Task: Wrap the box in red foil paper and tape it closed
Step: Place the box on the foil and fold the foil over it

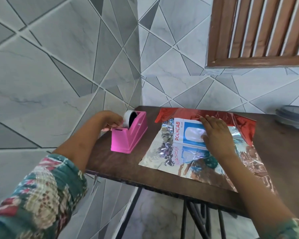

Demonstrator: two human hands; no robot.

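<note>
I see both hands on the dark wooden counter (274,145), which sits in a tiled corner. My left hand (111,122) is at the far left corner, its fingers curled onto the tape roll (130,118) in the pink tape dispenser (130,135). I cannot tell whether a strip's end is between the fingertips. The dispenser stands just inside the left edge, its long side running from the far edge toward the near one. The box (185,133), white and blue with red lettering, lies flat on the foil paper (164,159) in the middle of the counter, closer to the far edge. The foil lies silver side up and crinkled. Its far part is folded toward me, red side showing, and that red flap's edge reaches onto the top of the box. My right hand (216,136) is spread flat, fingers straight, pressing on the box top and the flap's edge. The foil's near right corner runs to the near edge under my right forearm. A lane of bare wood lies between the dispenser and the foil's left edge, and another strip lies along the near left edge. More bare wood opens right of the foil, up to a grey lidded container (293,118) at the far right, which the frame cuts off.
</note>
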